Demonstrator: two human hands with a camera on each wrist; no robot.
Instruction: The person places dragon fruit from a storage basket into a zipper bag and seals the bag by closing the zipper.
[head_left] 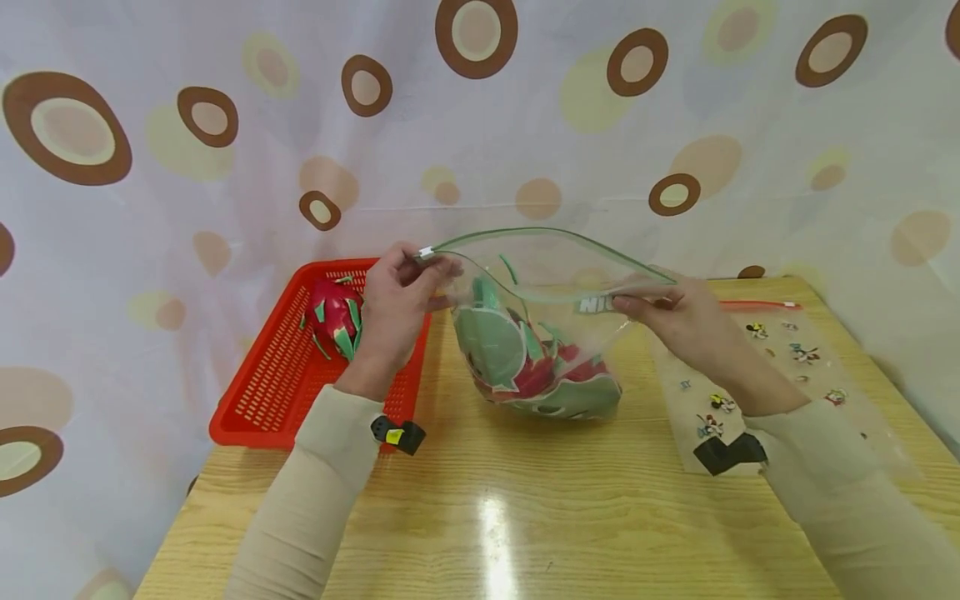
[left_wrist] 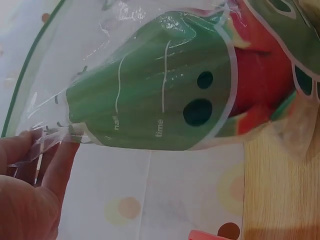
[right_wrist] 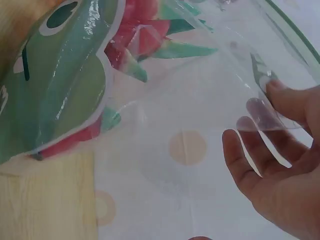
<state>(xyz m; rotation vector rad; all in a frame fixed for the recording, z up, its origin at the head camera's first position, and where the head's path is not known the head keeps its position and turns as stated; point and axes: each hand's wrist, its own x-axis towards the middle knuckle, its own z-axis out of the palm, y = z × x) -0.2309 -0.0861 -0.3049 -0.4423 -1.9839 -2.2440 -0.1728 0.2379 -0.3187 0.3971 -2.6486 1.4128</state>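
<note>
A clear zip bag (head_left: 480, 350) with a green cartoon print and a green zip edge is held up over the table, its mouth spread apart. Inside it lie red dragon fruit (head_left: 536, 375) with green scales. My left hand (head_left: 393, 304) pinches the top left corner of the bag, right by the white slider (head_left: 426, 252). At the opposite corner my right hand (head_left: 678, 325) grips the rim between thumb and fingers. In the right wrist view, fingers (right_wrist: 240, 160) show through and below the clear film.
A red plastic basket (head_left: 258, 392) stands at the left with a dragon fruit (head_left: 333, 317) in it. Flat on the wooden table (head_left: 570, 517) at the right lies another clear bag (head_left: 817, 392) with a red zip and small cartoon prints. A dotted curtain (head_left: 487, 142) hangs behind.
</note>
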